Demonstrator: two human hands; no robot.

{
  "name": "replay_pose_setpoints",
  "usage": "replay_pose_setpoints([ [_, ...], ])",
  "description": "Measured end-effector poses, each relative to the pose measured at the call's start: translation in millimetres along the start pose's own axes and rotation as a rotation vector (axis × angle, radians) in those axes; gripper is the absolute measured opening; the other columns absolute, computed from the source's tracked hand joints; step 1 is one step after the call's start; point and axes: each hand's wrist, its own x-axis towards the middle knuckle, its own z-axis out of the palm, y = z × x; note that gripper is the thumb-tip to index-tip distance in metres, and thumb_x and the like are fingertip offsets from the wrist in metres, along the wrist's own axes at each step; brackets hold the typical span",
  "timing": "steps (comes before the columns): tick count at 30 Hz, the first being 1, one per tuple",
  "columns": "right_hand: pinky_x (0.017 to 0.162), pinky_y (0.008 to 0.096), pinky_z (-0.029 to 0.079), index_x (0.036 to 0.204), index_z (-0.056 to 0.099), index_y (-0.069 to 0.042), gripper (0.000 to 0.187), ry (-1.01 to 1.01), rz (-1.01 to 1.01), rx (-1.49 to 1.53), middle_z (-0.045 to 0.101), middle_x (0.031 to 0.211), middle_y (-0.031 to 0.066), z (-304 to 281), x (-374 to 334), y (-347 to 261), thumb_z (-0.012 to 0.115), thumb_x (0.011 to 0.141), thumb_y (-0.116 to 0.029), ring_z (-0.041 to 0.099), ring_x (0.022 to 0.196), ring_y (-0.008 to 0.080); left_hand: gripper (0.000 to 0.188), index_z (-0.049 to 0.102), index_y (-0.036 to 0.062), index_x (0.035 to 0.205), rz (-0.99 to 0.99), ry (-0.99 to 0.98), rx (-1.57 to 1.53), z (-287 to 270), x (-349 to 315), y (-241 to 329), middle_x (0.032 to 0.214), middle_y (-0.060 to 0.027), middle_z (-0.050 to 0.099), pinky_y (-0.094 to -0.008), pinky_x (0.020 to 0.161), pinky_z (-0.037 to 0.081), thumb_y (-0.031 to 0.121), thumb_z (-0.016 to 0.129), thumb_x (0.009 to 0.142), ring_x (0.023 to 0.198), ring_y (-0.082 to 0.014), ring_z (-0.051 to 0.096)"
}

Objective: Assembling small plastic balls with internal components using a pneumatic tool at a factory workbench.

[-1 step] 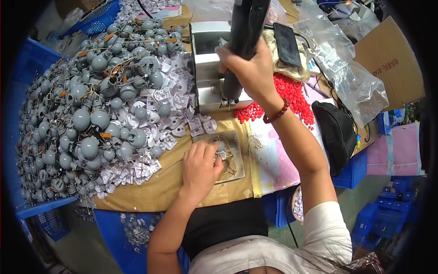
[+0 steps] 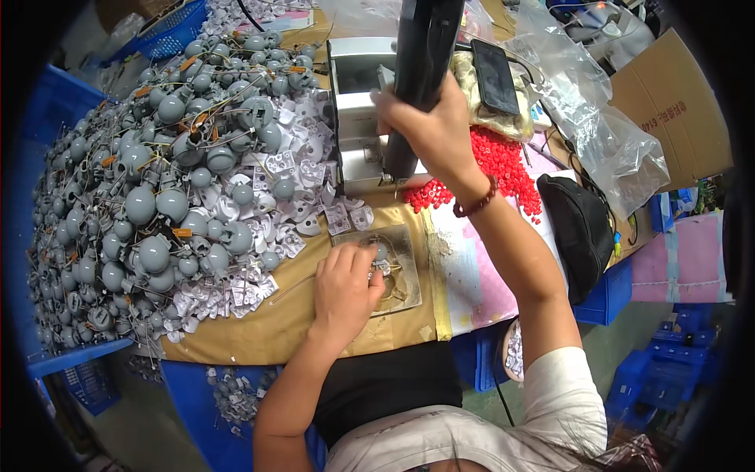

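My right hand (image 2: 432, 130) is wrapped round a thick black cylindrical tool (image 2: 425, 55), which looks like an electric screwdriver. The tool stands nearly upright, its lower end beside a silver metal box (image 2: 360, 110); its tip is blurred. My left hand (image 2: 346, 283) rests with curled fingers on a small clear plate fixture (image 2: 405, 275). Those fingertips close on a small part with a grey ball (image 2: 381, 252), partly hidden by the hand. A thin wire (image 2: 291, 289) lies on the tan table covering left of this hand.
Grey ball parts (image 2: 153, 204) with wires pile up at left, over white plastic pieces (image 2: 228, 291). Small red parts (image 2: 503, 169) lie behind my right forearm. Further right are a phone (image 2: 494, 79), a black pouch (image 2: 578, 236), clear plastic bags (image 2: 613, 141) and a cardboard box (image 2: 668, 110).
The black tool and my right hand have shifted very slightly, the hand a little lower. My left hand and the small part stay in place.
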Motion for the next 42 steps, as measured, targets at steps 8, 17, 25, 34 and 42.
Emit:
replay_pose_setpoints([
  [8,0.072,0.029,0.052,0.114,0.056,-0.001,0.044,-0.067,0.137,0.154,0.066,0.089,0.0029,14.5,-91.9,-17.5,0.08,0.077,-0.002,0.063,0.079,0.0104,0.042,0.063,0.0059,0.113,-0.027,-0.044,-0.033,-0.1,-2.0,-0.3,0.105,-0.0118,0.061,-0.0459,0.085,0.048,0.007,0.074,0.073,0.105,-0.0332,0.06],
  [17,0.077,0.0309,0.053,0.12,0.056,0.001,0.05,-0.158,0.039,0.135,0.068,0.098,0.0064,11.5,-113.2,-8.6,0.081,0.078,-0.002,0.064,0.087,0.0129,0.035,0.059,0.0071,0.104,-0.066,-0.062,-0.052,0.4,-1.3,1.1,0.106,-0.0111,0.06,-0.046,0.085,0.047,0.008,0.075,0.073,0.105,-0.0333,0.059],
  [25,0.067,0.0262,0.048,0.146,0.026,0.0,0.074,-0.363,-0.211,-0.052,0.061,0.083,0.0067,6.3,-124.9,2.1,0.068,0.085,0.007,0.06,0.069,0.0118,0.033,0.056,0.0071,0.101,-0.018,-0.037,-0.144,2.6,-1.9,-6.5,0.101,-0.0106,0.056,-0.0467,0.08,0.045,0.007,0.074,0.073,0.1,-0.0337,0.057],
  [34,0.072,0.0273,0.049,0.143,0.03,-0.005,0.07,-0.371,-0.207,-0.134,0.059,0.098,0.0071,3.9,-141.6,6.9,0.07,0.086,0.004,0.061,0.078,0.0118,0.034,0.055,0.007,0.101,0.013,0.022,-0.145,0.6,0.8,-1.9,0.098,-0.011,0.054,-0.0473,0.078,0.045,0.005,0.073,0.073,0.097,-0.0341,0.056],
  [42,0.071,0.0276,0.048,0.138,0.035,-0.004,0.066,-0.291,-0.214,-0.016,0.06,0.093,0.008,4.2,-139.5,16.2,0.071,0.083,0.004,0.06,0.078,0.0119,0.033,0.053,0.0068,0.099,0.008,-0.002,-0.148,3.8,0.2,-2.4,0.098,-0.0118,0.054,-0.0478,0.08,0.046,0.005,0.074,0.074,0.1,-0.0353,0.056],
])
